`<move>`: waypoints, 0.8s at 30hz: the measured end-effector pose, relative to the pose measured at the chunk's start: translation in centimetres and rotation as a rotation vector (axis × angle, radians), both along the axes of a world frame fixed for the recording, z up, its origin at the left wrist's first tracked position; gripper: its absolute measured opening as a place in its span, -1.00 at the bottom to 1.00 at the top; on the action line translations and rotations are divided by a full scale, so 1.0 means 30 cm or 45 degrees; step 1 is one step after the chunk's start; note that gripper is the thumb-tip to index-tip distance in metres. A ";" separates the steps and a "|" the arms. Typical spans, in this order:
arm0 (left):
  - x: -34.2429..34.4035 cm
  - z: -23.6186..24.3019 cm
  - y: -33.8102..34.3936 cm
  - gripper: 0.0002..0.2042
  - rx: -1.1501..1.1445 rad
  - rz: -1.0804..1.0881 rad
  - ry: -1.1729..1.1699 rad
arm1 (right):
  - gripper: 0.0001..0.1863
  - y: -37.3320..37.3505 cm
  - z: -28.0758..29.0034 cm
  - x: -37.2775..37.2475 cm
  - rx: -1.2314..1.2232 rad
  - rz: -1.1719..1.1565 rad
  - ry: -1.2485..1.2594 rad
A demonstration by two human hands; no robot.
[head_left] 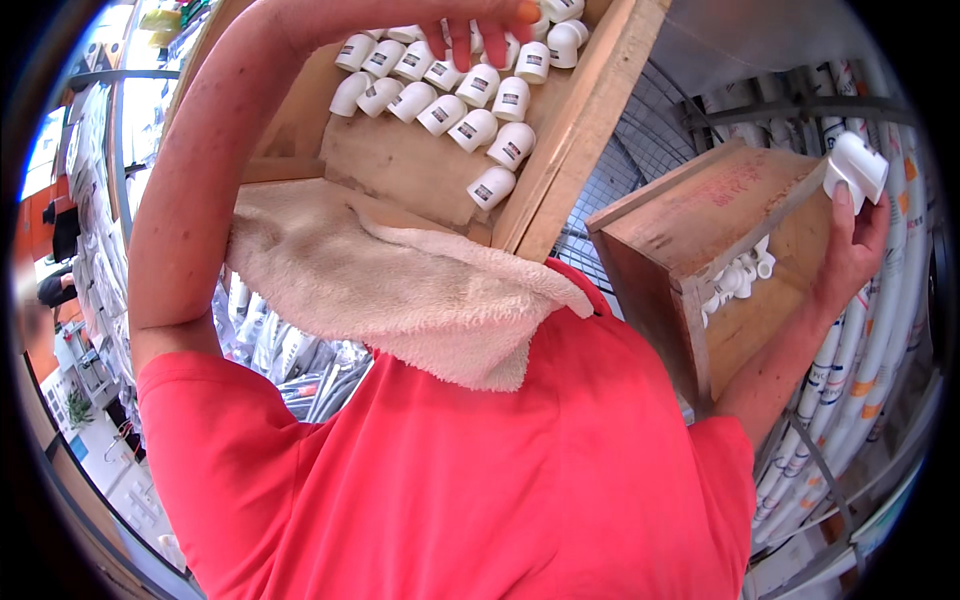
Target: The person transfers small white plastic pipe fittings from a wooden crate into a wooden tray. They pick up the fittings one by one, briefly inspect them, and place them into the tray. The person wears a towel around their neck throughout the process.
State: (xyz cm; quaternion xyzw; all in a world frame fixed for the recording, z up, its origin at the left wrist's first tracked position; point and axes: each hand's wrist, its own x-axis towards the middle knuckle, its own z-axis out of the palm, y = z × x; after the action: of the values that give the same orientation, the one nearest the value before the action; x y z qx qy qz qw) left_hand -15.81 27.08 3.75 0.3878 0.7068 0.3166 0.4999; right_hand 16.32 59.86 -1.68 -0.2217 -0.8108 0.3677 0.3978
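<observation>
On my feed, a large wooden box (590, 130) carries most of what I can see. White pipe elbows (440, 115) lie on its wooden floor in rough rows, many touching, several with dark labels showing. They crowd toward the far end of the large wooden box; bare wood shows at the near end, where one elbow lies close to the right wall. A beige terry towel (390, 285) covers the near edge; I can't tell whether it rests on it. Right of the large wooden box, I see a second wooden box (720, 210) with small white fittings (740, 278) heaped inside.
</observation>
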 end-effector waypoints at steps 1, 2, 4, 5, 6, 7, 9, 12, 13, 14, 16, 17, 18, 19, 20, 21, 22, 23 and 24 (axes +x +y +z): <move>0.011 0.004 0.006 -0.65 0.091 0.027 -0.028 | -0.55 -0.064 0.035 -0.047 -0.004 0.060 0.006; 0.020 0.012 0.011 -0.64 0.122 0.048 -0.083 | -0.55 -0.119 0.065 -0.089 0.009 0.149 0.033; 0.044 0.030 0.015 -0.62 0.188 0.086 -0.189 | -0.48 -0.221 0.105 -0.166 0.170 0.246 -0.014; 0.058 0.041 0.009 -0.55 0.217 0.070 -0.254 | -0.47 -0.261 0.132 -0.199 0.381 0.315 -0.100; 0.069 0.052 0.009 -0.53 0.169 0.090 -0.238 | -0.49 -0.294 0.154 -0.241 0.521 0.435 -0.074; 0.079 0.060 0.014 -0.51 0.121 0.110 -0.222 | -0.48 -0.325 0.171 -0.279 0.559 0.518 -0.088; 0.095 0.081 0.003 -0.45 0.250 0.069 -0.309 | -0.45 -0.370 0.196 -0.334 0.655 0.641 -0.103; 0.095 0.093 0.008 -0.46 0.147 0.125 -0.299 | -0.40 -0.409 0.202 -0.396 0.780 0.740 -0.076; 0.093 0.093 0.007 -0.48 0.149 0.138 -0.319 | -0.39 -0.419 0.194 -0.414 0.789 0.757 -0.047; 0.090 0.089 0.006 -0.49 0.152 0.150 -0.338 | -0.38 -0.428 0.189 -0.428 0.798 0.772 -0.019; 0.079 0.083 -0.001 -0.52 0.193 0.103 -0.402 | -0.35 -0.439 0.182 -0.445 0.842 0.733 0.004; 0.071 0.078 -0.001 -0.54 0.159 0.126 -0.375 | -0.33 -0.445 0.179 -0.454 0.830 0.721 0.017; 0.066 0.071 -0.002 -0.54 0.157 0.131 -0.378 | -0.32 -0.451 0.176 -0.461 0.818 0.709 0.031; 0.061 0.063 -0.002 -0.55 0.155 0.136 -0.380 | -0.37 -0.458 0.171 -0.471 0.820 0.703 0.055; 0.056 0.055 -0.001 -0.56 0.150 0.139 -0.384 | -0.42 -0.460 0.169 -0.474 0.822 0.697 0.079; 0.050 0.046 -0.002 -0.58 0.173 0.137 -0.430 | -0.47 -0.464 0.163 -0.481 0.823 0.690 0.102; 0.046 0.037 -0.002 -0.60 0.195 0.135 -0.477 | -0.47 -0.463 0.158 -0.484 0.874 0.642 0.131; 0.042 0.027 -0.002 -0.62 0.216 0.134 -0.524 | -0.47 -0.459 0.151 -0.484 0.924 0.594 0.159; 0.037 0.018 -0.003 -0.64 0.264 0.133 -0.598 | -0.44 -0.457 0.142 -0.488 0.915 0.579 0.157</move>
State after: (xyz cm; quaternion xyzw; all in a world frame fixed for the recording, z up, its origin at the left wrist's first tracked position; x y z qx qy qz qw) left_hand -14.70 27.00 4.28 0.3158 0.5543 0.4939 0.5908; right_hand 1.68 46.14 2.59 0.1377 -0.8904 0.1527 0.4062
